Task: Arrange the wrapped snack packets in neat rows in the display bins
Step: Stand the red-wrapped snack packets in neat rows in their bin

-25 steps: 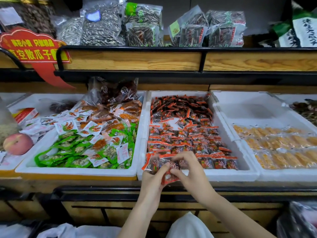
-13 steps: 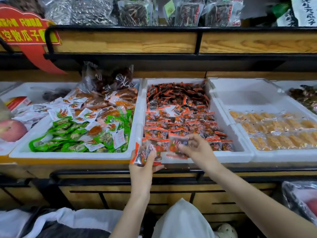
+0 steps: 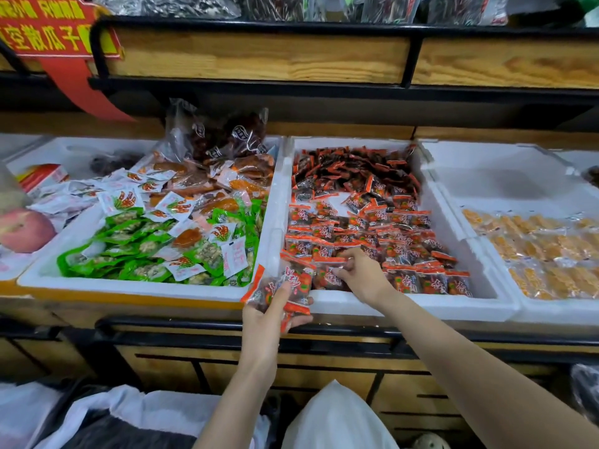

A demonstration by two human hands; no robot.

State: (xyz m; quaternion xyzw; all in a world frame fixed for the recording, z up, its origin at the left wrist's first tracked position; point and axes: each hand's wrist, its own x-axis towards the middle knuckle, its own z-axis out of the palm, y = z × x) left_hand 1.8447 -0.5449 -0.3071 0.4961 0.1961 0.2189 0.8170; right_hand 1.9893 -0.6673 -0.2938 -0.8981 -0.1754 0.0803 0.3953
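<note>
Hands work a shop's snack display. The left hand (image 3: 269, 314) clutches a bunch (image 3: 288, 286) of red-and-clear packets just in front of the near rim of the middle bin (image 3: 405, 306), with the thumb laid across the top. The right hand (image 3: 363, 273) reaches into that bin's near left corner, its curled fingertips (image 3: 340, 272) pinching one packet (image 3: 325, 275) in the front row. Near the front of the bin, matching packets lie in overlapping rows (image 3: 405, 247). Farther back they sit in a loose heap (image 3: 356, 170), with a bare white patch of bin floor between the two.

The left bin (image 3: 129, 286) holds a jumble of green, white and orange packets with dark bagged goods at its back. The right bin (image 3: 551, 307) holds clear-wrapped yellow snacks in rows across its near half. A peach (image 3: 24, 231) rests at the far left. A red sign (image 3: 48, 27) with yellow characters hangs beside the wooden shelf (image 3: 259, 53) above. A white bag (image 3: 334, 416) stands below the hands.
</note>
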